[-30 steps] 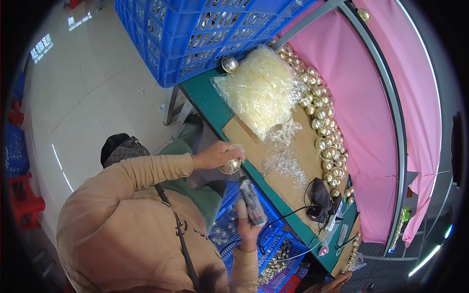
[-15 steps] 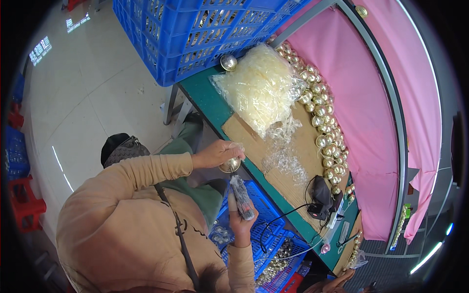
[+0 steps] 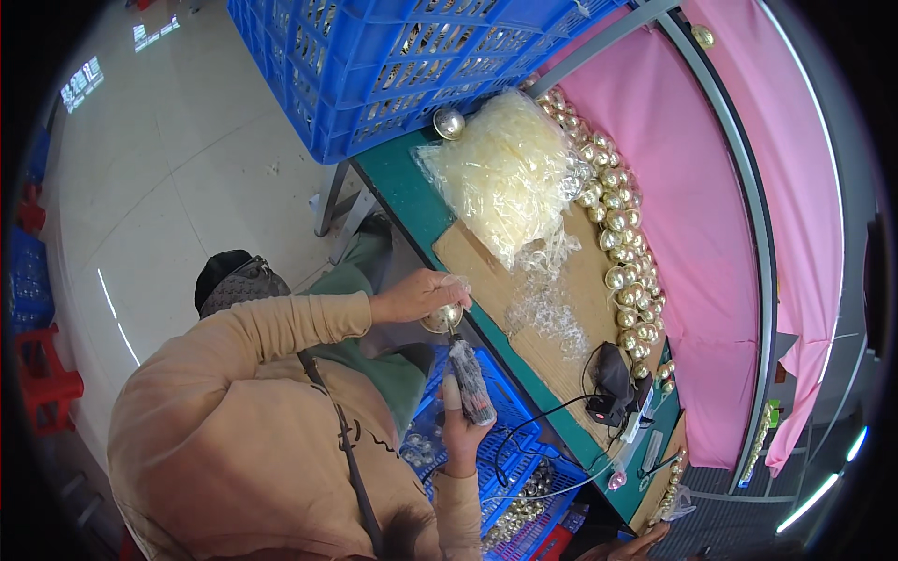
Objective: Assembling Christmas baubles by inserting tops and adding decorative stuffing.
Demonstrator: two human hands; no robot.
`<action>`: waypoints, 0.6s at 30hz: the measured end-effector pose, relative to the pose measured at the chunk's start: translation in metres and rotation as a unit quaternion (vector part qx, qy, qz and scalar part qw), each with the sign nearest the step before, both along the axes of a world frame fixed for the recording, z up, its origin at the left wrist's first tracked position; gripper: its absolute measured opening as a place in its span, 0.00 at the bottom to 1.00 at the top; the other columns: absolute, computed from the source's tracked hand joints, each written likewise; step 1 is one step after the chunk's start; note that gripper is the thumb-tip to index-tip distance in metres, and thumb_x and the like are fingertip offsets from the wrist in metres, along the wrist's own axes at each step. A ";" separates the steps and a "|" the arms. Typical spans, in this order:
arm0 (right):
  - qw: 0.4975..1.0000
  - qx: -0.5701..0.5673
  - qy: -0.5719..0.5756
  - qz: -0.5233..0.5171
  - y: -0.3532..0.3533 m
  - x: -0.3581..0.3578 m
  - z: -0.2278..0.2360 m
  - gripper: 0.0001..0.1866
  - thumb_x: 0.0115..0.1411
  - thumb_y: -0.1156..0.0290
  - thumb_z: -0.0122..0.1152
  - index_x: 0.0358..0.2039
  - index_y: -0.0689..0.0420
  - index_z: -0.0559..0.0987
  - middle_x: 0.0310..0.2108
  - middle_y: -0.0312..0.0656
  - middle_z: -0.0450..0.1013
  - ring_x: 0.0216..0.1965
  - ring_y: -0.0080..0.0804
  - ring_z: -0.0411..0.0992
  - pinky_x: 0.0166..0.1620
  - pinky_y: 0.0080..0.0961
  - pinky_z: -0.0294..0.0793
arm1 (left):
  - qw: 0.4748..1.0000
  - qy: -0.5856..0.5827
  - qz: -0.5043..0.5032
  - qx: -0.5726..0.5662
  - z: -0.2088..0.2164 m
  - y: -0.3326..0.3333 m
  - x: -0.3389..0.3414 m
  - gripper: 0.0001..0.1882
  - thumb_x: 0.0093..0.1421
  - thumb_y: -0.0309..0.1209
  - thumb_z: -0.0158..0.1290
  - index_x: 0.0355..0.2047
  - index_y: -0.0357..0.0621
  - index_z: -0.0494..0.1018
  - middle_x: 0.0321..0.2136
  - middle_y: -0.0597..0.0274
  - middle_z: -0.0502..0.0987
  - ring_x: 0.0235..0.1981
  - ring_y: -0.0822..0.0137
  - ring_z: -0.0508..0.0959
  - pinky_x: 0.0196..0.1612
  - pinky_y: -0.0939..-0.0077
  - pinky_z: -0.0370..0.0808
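Note:
My left hand (image 3: pixel 426 295) is closed around a shiny gold-toned metal ball (image 3: pixel 440 320), which looks rounded and cup-like, just off the table's near edge. My right hand (image 3: pixel 462 438) grips a dark, slim hand tool (image 3: pixel 472 383) wrapped in clear film. The tool's thin end points up at the ball and seems to touch it; the exact contact is too small to make out. A pale covering (image 3: pixel 453 393) sits on my right thumb. Part of the ball is hidden by my left fingers.
On the green table (image 3: pixel 398 178) lie cardboard (image 3: pixel 468 251), a bag of pale clear pieces (image 3: pixel 500 178), loose clear bits (image 3: pixel 552 313) and many gold balls (image 3: pixel 622 243). A black device (image 3: pixel 608 408) trails cables. A big blue crate (image 3: pixel 355 84) stands behind; blue baskets (image 3: pixel 505 467) sit below.
The tool in my right hand has tilted a little, its lower end shifting right. My left hand keeps its hold on the ball. The whole view has shifted slightly.

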State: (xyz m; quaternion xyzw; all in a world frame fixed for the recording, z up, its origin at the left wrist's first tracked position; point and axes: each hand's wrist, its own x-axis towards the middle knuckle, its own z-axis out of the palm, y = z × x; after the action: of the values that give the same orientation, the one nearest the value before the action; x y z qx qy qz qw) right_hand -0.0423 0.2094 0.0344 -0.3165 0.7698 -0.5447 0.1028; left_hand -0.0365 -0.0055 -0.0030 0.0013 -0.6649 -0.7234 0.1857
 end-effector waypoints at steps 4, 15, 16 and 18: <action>1.000 0.017 0.015 0.002 0.001 0.000 -0.009 0.16 0.54 0.75 0.60 0.43 0.65 0.75 0.29 0.34 0.73 0.26 0.16 0.68 0.30 0.13 0.68 | 1.000 0.003 0.004 -0.010 0.001 -0.001 0.002 0.21 0.64 0.43 0.41 0.33 0.39 0.76 0.30 0.61 0.76 0.34 0.72 0.74 0.42 0.77 0.68; 0.998 0.004 -0.061 -0.034 -0.004 0.007 -0.005 0.13 0.53 0.75 0.61 0.39 0.66 0.77 0.37 0.43 0.76 0.37 0.23 0.73 0.42 0.20 0.70 | 1.000 0.012 0.004 -0.011 -0.006 -0.003 0.002 0.21 0.64 0.44 0.41 0.32 0.39 0.76 0.30 0.60 0.76 0.35 0.69 0.75 0.43 0.75 0.69; 0.998 0.005 -0.061 -0.033 -0.004 0.007 -0.006 0.13 0.53 0.75 0.61 0.39 0.66 0.77 0.37 0.43 0.76 0.37 0.23 0.73 0.42 0.20 0.70 | 1.000 0.013 0.006 -0.011 -0.006 -0.003 0.002 0.21 0.64 0.44 0.41 0.32 0.39 0.76 0.29 0.60 0.76 0.35 0.70 0.75 0.43 0.76 0.69; 1.000 0.003 -0.019 -0.009 -0.003 0.005 -0.010 0.17 0.54 0.75 0.59 0.46 0.64 0.75 0.30 0.32 0.73 0.20 0.12 0.62 0.22 0.10 0.60 | 1.000 0.008 0.005 -0.008 -0.007 -0.003 0.002 0.21 0.64 0.44 0.41 0.32 0.39 0.76 0.29 0.60 0.76 0.35 0.70 0.75 0.43 0.76 0.69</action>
State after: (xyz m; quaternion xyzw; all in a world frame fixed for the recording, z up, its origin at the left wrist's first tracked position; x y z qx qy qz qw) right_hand -0.0373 0.2064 0.0247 -0.2987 0.7723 -0.5491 0.1133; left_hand -0.0341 -0.0088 -0.0096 -0.0022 -0.6689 -0.7175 0.1943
